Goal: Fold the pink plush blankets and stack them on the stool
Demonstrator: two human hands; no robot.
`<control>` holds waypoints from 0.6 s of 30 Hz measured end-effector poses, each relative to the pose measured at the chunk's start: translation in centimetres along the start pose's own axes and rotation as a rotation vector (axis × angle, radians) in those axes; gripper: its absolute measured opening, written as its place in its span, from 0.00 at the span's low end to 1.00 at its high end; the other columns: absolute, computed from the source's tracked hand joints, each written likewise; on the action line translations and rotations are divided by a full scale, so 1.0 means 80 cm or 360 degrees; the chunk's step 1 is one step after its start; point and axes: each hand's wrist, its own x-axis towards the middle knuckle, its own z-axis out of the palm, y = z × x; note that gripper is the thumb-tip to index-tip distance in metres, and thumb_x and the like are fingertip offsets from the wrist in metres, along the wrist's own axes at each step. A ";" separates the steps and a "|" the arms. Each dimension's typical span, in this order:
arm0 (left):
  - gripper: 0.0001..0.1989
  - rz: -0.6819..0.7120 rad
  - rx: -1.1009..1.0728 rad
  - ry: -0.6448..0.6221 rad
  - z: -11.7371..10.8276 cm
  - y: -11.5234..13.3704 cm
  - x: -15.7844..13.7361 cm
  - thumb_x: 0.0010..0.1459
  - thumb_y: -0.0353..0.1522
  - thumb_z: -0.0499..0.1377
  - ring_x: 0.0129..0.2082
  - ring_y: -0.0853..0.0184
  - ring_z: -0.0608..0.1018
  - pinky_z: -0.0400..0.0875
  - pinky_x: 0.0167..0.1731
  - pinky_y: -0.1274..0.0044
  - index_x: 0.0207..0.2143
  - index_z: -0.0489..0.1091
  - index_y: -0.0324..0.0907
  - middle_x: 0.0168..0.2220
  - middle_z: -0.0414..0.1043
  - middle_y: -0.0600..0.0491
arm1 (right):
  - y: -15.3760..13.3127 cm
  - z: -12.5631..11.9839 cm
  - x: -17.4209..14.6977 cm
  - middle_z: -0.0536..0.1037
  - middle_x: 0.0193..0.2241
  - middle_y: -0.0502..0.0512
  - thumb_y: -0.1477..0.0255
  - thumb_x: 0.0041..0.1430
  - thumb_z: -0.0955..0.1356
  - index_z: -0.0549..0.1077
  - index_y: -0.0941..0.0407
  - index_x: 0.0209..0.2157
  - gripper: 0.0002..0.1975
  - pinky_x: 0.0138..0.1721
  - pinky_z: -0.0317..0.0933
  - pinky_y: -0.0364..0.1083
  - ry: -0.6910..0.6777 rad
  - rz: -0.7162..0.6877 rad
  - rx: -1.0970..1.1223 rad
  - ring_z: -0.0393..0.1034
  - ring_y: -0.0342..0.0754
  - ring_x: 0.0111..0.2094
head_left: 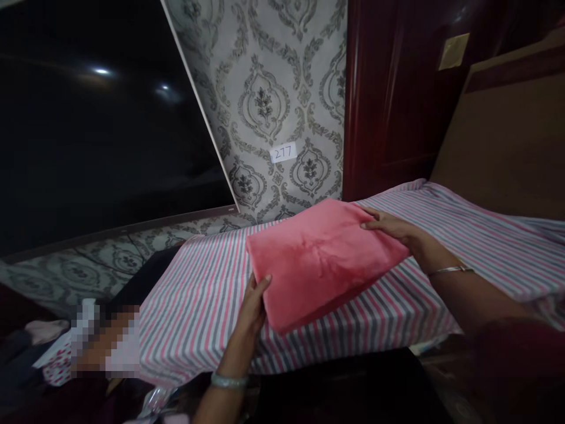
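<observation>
A folded pink cloth (309, 259) with a soft, plush-looking surface is held a little tilted over the striped cover (207, 294). My left hand (255, 301) grips its left edge, the thumb on top and the other fingers mostly hidden behind and under it. At the opposite edge, my right hand (391, 228) is closed on the cloth with the thumb lying across its upper face. Whether the underside of the cloth rests on the cover cannot be made out.
A large dark television screen (101, 129) stands at the left against the patterned wallpaper (265, 70), which bears a paper label (283, 152) reading 277. A brown board (507, 135) leans at the right by a dark red door (397, 100). Clothes (57, 359) lie lower left.
</observation>
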 end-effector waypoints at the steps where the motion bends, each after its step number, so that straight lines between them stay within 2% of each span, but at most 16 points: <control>1: 0.39 -0.0047 -0.0042 -0.0004 0.005 -0.012 -0.006 0.40 0.35 0.78 0.52 0.48 0.82 0.76 0.54 0.64 0.56 0.71 0.40 0.49 0.81 0.41 | 0.002 -0.006 0.004 0.77 0.56 0.58 0.66 0.43 0.76 0.72 0.53 0.61 0.40 0.59 0.64 0.57 0.0057 0.0009 -0.0123 0.71 0.62 0.57; 5: 0.37 -0.0333 -0.0122 0.0016 0.009 -0.061 -0.024 0.40 0.34 0.78 0.55 0.45 0.79 0.73 0.57 0.61 0.53 0.73 0.36 0.49 0.81 0.38 | 0.028 -0.014 -0.008 0.81 0.47 0.66 0.69 0.44 0.72 0.75 0.59 0.55 0.32 0.52 0.67 0.58 0.0438 0.0189 -0.0593 0.76 0.60 0.44; 8: 0.37 -0.0346 -0.0148 0.0061 0.005 -0.075 -0.029 0.42 0.34 0.78 0.56 0.47 0.79 0.72 0.59 0.61 0.55 0.72 0.37 0.51 0.80 0.38 | 0.055 -0.005 -0.055 0.81 0.42 0.63 0.64 0.50 0.69 0.78 0.57 0.43 0.19 0.47 0.68 0.55 0.0810 0.0006 -0.0602 0.75 0.56 0.39; 10: 0.37 -0.0314 -0.0143 0.0071 0.006 -0.072 -0.028 0.43 0.34 0.77 0.56 0.48 0.79 0.71 0.59 0.62 0.56 0.71 0.37 0.51 0.80 0.38 | 0.072 0.009 -0.102 0.81 0.32 0.58 0.57 0.53 0.67 0.77 0.54 0.32 0.15 0.40 0.68 0.51 0.0945 -0.0079 -0.0495 0.74 0.53 0.34; 11: 0.37 -0.0307 -0.0139 0.0076 0.008 -0.069 -0.028 0.43 0.34 0.77 0.56 0.48 0.79 0.71 0.59 0.63 0.56 0.71 0.37 0.51 0.80 0.39 | 0.079 0.021 -0.128 0.78 0.26 0.55 0.53 0.53 0.67 0.75 0.53 0.27 0.18 0.36 0.67 0.50 0.0890 -0.0024 -0.0396 0.72 0.52 0.30; 13: 0.36 -0.0304 -0.0143 0.0107 0.016 -0.063 -0.026 0.44 0.34 0.77 0.55 0.49 0.80 0.72 0.59 0.63 0.56 0.71 0.38 0.51 0.80 0.40 | 0.093 0.053 -0.179 0.73 0.18 0.53 0.44 0.51 0.67 0.73 0.53 0.21 0.25 0.28 0.64 0.48 0.0605 0.0272 -0.0064 0.67 0.49 0.23; 16: 0.37 -0.0272 -0.0164 0.0165 0.032 -0.058 -0.028 0.44 0.36 0.77 0.55 0.50 0.79 0.72 0.59 0.63 0.56 0.71 0.40 0.51 0.80 0.42 | 0.106 0.112 -0.241 0.76 0.19 0.57 0.36 0.44 0.69 0.75 0.53 0.22 0.32 0.27 0.66 0.50 0.0209 0.0877 0.0536 0.71 0.52 0.22; 18: 0.40 -0.0229 -0.0159 0.0190 0.042 -0.059 -0.037 0.43 0.38 0.77 0.56 0.50 0.79 0.72 0.59 0.63 0.58 0.70 0.41 0.53 0.79 0.42 | 0.107 0.147 -0.265 0.81 0.25 0.59 0.34 0.43 0.69 0.79 0.52 0.28 0.34 0.33 0.69 0.52 0.0032 0.1036 0.0886 0.77 0.55 0.28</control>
